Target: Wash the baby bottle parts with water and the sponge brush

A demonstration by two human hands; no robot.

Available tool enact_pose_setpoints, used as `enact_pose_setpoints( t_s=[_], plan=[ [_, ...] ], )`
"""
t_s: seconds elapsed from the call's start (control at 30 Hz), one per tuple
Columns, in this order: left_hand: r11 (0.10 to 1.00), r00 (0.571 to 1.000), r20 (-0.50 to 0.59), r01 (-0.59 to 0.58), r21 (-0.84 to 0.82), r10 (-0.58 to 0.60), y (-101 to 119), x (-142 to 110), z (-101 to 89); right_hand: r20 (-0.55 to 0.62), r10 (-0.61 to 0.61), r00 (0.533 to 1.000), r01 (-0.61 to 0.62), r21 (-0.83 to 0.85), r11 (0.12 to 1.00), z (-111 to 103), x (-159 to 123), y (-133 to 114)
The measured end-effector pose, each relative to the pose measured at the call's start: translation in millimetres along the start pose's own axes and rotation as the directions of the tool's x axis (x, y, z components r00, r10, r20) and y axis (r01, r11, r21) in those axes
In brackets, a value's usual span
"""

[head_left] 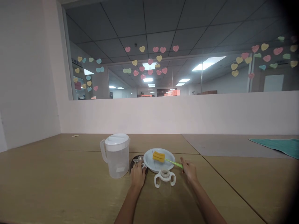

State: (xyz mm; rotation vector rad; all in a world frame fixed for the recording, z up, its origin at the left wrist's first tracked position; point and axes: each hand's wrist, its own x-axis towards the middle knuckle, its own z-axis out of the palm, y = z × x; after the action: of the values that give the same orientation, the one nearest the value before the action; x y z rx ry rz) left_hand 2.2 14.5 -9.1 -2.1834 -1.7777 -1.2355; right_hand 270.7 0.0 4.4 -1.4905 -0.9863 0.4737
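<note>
My left hand (137,175) rests on a small dark dish (135,161) holding clear small parts, its fingers curled over them. My right hand (189,170) grips the green handle of a sponge brush (159,156), whose yellow sponge head lies in a white plate (149,160). A white two-handled ring for a baby cup (164,178) lies between my hands, just in front of the plate. A clear plastic pitcher (116,157) with a white lid stands to the left of the dark dish.
Everything sits on a wooden table (58,183). A teal cloth (280,145) lies at the far right. A low white wall (177,113) backs the table, with a glass window carrying heart stickers above it.
</note>
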Motion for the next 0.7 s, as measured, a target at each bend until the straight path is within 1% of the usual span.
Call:
enact_pose_setpoints(
  t_s=[0.03, 0.07, 0.13, 0.17, 0.2, 0.23, 0.27, 0.3, 0.37, 0.47, 0.57, 0.63, 0.7],
  plan=[
    [1.000, 0.999, -0.041, -0.010, -0.009, 0.010, 3.5, -0.8, -3.2, 0.000, 0.004, 1.000, -0.004, 0.000, 1.000, -0.4, -0.2, -0.8],
    [0.999, 0.995, -0.091, -0.045, -0.029, 0.042, 7.6, -2.1, -6.7, 0.000, 0.006, 1.000, -0.006, -0.001, 1.000, -0.8, -0.3, -1.5],
    [0.978, 0.971, -0.165, -0.187, -0.093, 0.170, 17.5, -6.5, -13.8, 0.001, 0.003, 1.000, -0.003, -0.003, 1.000, -1.3, -0.2, -2.2],
    [0.948, 0.949, -0.148, -0.295, -0.122, 0.277, 23.0, -9.4, -16.6, -0.001, 0.002, 1.000, -0.002, -0.004, 1.000, -1.3, 0.1, -2.0],
    [0.904, 0.915, -0.107, -0.401, -0.150, 0.388, 28.7, -12.6, -18.7, -0.003, 0.004, 1.000, -0.004, -0.005, 1.000, -1.2, 0.5, -1.5],
    [0.861, 0.879, -0.068, -0.476, -0.179, 0.471, 34.4, -15.8, -19.7, -0.006, 0.009, 1.000, -0.009, -0.006, 1.000, -1.0, 1.1, -0.7],
    [0.831, 0.853, -0.042, -0.517, -0.205, 0.520, 39.9, -18.9, -19.7, -0.008, 0.012, 1.000, -0.012, -0.006, 1.000, -0.7, 1.8, 0.3],
    [0.812, 0.836, -0.020, -0.538, -0.228, 0.549, 45.1, -21.8, -18.6, -0.010, 0.011, 1.000, -0.011, -0.004, 1.000, -0.5, 2.6, 1.5],
    [0.797, 0.821, 0.030, -0.544, -0.261, 0.570, 54.1, -27.0, -13.3, -0.015, -0.003, 1.000, 0.003, 0.004, 1.000, -0.1, 4.0, 3.8],
    [0.794, 0.823, 0.078, -0.511, -0.330, 0.562, 63.2, -34.0, -1.0, -0.020, -0.020, 1.000, 0.020, 0.008, 1.000, 0.1, 5.2, 5.4],
    [0.795, 0.855, 0.102, -0.422, -0.436, 0.509, 69.0, -40.0, 10.5, -0.019, -0.012, 1.000, 0.012, 0.013, 1.000, 0.5, 5.5, 5.4],
    [0.807, 0.885, 0.140, -0.326, -0.493, 0.443, 72.0, -42.0, 14.6, -0.021, -0.011, 1.000, 0.011, 0.035, 0.999, 1.5, 5.8, 6.0],
    [0.820, 0.907, 0.190, -0.229, -0.524, 0.375, 74.7, -41.4, 15.0, -0.017, 0.002, 1.000, -0.001, 0.058, 0.998, 3.1, 7.0, 8.1]
  ],
)
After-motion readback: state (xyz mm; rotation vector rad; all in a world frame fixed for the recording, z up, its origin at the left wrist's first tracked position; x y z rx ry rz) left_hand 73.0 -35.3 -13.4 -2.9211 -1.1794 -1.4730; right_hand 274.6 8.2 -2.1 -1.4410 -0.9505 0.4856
